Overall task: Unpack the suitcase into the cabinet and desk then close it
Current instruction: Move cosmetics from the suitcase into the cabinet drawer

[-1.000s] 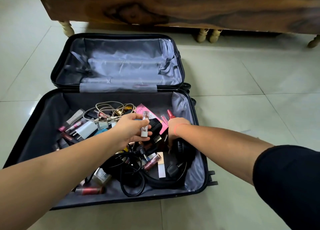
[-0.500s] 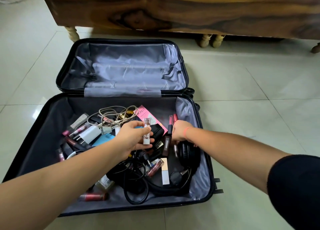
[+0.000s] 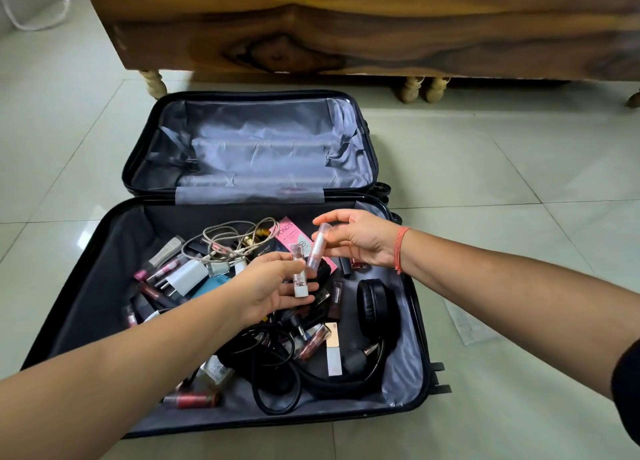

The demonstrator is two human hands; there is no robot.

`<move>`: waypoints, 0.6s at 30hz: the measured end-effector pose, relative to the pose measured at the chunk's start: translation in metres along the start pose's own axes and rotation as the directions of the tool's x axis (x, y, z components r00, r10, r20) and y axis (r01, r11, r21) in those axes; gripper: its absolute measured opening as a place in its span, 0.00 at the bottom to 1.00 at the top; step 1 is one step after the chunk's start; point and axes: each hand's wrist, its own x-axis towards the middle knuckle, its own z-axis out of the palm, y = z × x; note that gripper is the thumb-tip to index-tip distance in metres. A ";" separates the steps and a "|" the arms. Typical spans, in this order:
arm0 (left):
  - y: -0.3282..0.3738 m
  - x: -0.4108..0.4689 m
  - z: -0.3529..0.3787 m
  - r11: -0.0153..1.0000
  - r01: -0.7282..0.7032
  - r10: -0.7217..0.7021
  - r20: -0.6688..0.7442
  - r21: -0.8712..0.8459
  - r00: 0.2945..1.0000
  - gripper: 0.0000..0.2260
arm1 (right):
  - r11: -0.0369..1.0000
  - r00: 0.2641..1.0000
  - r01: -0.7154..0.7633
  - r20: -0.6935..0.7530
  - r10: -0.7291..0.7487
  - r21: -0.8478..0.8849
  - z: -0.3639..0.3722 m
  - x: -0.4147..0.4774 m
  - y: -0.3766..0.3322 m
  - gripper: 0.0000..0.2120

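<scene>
A black suitcase (image 3: 86, 258) lies open on the floor, its far half holding nothing. The near half is full of lipsticks, cables, a white charger (image 3: 187, 275), a pink box (image 3: 294, 232) and black headphones (image 3: 375, 307). My left hand (image 3: 266, 286) holds a clear-capped lipstick (image 3: 298, 269) upright above the pile. My right hand (image 3: 360, 239) pinches a second small pink tube (image 3: 317, 248), tilted, just right of the first. The two tubes almost touch.
A dark wooden cabinet (image 3: 346, 26) on turned legs stands right behind the suitcase. Pale floor tiles surround it. The suitcase wheels (image 3: 440, 378) stick out at the near right.
My right hand has lifted out of the suitcase's right side with a pink tube and brought it beside the lipstick in my left hand. The left hand barely moved.
</scene>
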 end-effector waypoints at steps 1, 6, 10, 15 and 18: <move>0.000 -0.001 0.000 1.000 -0.003 0.003 -0.004 -0.009 1.000 0.07 | 1.000 1.000 0.020 -0.016 -0.020 0.014 0.002 0.000 0.000 0.11; 0.007 -0.005 -0.007 0.995 -0.063 0.057 -0.082 -0.075 0.995 0.06 | 0.995 0.999 0.024 -0.027 -0.022 0.098 0.002 -0.003 0.000 0.09; 0.008 -0.011 -0.009 0.991 -0.099 0.097 -0.029 -0.089 0.995 0.05 | 0.986 0.998 0.042 -0.058 -0.033 0.158 0.006 0.000 0.000 0.10; 0.012 -0.012 0.000 0.988 -0.095 0.099 0.025 -0.123 0.995 0.06 | 0.999 0.998 0.008 -0.068 -0.004 0.045 0.010 0.003 0.005 0.06; 0.012 -0.011 0.002 0.991 -0.073 0.077 0.031 -0.114 0.997 0.08 | 0.999 0.998 0.020 -0.061 -0.023 -0.046 0.009 0.002 0.005 0.09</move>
